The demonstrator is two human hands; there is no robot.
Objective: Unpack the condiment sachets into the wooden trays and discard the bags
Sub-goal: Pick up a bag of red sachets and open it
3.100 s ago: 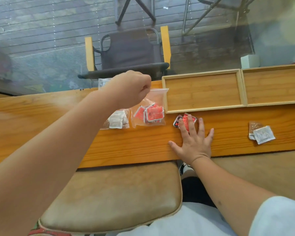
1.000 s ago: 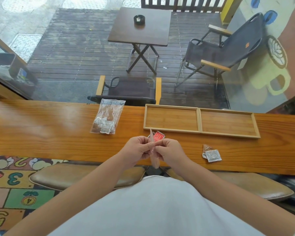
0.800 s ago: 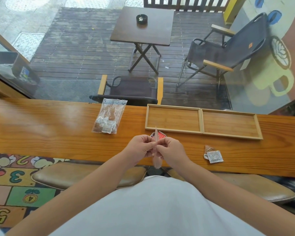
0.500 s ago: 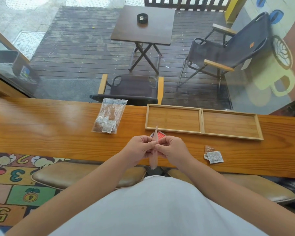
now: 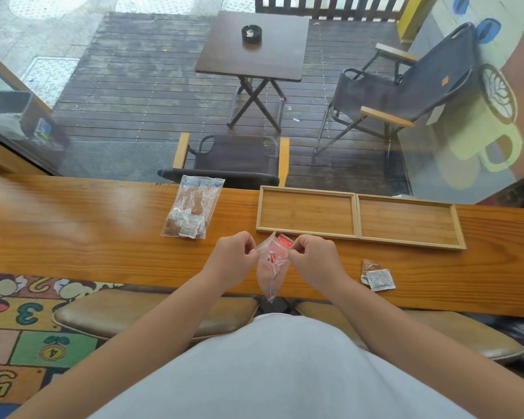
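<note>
Both hands hold a clear plastic bag (image 5: 271,269) of red sachets above the counter's near edge. My left hand (image 5: 235,255) pinches its left top edge and my right hand (image 5: 313,257) pinches the right one, with the bag's mouth parted between them. A red sachet (image 5: 285,241) lies on the counter just behind the bag. Two empty wooden trays sit side by side, the left tray (image 5: 307,211) and the right tray (image 5: 407,220). A second bag (image 5: 192,207) with brown and white sachets lies flat to the left. Two loose sachets (image 5: 377,276), brown and white, lie to the right.
The long wooden counter (image 5: 73,225) runs across the view against a window. Padded stools (image 5: 133,309) stand under its near edge. Outside the glass are chairs and a small folding table with an ashtray.
After the earliest frame, the red-sachet bag left the counter and I stood back. Over the last second, my hands have drawn apart, spreading the bag's top from a narrow strip.
</note>
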